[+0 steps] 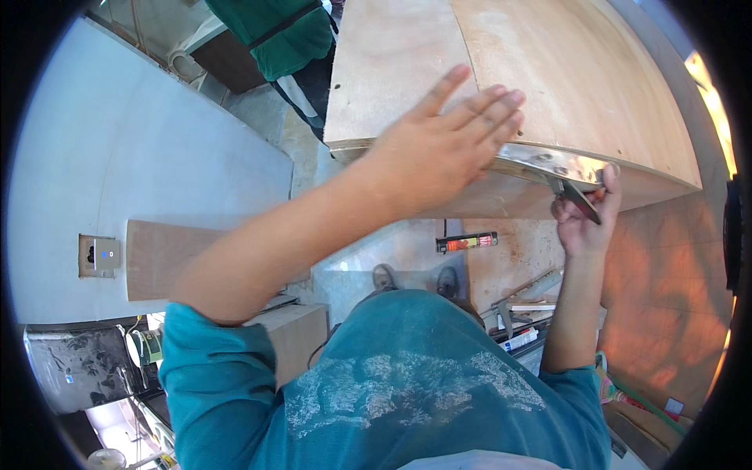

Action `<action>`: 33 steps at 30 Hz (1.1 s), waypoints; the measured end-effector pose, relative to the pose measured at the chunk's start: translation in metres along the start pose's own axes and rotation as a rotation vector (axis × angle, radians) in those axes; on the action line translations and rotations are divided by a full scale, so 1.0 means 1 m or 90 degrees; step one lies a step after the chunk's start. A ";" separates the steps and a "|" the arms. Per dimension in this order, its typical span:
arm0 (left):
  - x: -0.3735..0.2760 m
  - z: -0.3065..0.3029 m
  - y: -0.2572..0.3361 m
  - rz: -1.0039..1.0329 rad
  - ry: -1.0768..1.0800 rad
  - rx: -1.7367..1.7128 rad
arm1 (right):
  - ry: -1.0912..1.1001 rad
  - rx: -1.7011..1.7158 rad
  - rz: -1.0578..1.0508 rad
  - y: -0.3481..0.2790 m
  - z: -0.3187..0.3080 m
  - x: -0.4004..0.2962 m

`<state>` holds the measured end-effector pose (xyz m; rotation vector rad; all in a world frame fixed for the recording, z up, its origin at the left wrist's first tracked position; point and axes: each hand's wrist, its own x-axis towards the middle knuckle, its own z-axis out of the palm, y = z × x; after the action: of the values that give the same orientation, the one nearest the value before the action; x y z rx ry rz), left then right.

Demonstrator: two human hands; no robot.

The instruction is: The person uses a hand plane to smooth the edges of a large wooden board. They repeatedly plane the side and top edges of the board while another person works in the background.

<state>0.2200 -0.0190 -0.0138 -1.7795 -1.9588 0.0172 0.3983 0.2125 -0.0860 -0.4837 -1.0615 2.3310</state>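
The back of my left hand shows over the edge of a plywood box. Its fingers are straight and spread, and I cannot tell whether it presses on the wood. Along the box's near edge lies a shiny metal strip, its left end beside my left hand. My right hand is curled round the strip's right end from below, thumb near the tip. A dark, flat, pointed metal piece slants down from the strip, over the right fingers; how the two are joined is not clear.
A printed canister lies below the box, near my shoes. Further right on the floor are a sealant tube and tools. At the left stand a large pale panel and a wooden board. Green cloth hangs at the top.
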 end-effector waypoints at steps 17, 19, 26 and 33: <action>-0.180 -0.080 -0.043 -0.220 -0.128 -0.067 | -0.111 0.064 0.173 0.105 0.115 -0.058; -0.185 -0.078 -0.015 -0.250 -0.113 -0.108 | -0.112 0.066 0.194 0.104 0.097 -0.062; -0.153 -0.045 0.056 -0.411 -0.265 -0.435 | -0.132 -0.087 0.174 0.067 0.039 -0.067; -0.119 -0.008 0.101 -0.395 -0.063 -0.631 | -0.378 -0.169 0.229 0.059 -0.020 -0.081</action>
<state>0.3211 -0.1179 -0.0805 -1.5381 -2.7595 -1.2782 0.4546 0.1433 -0.1357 -0.0634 -1.6882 2.7488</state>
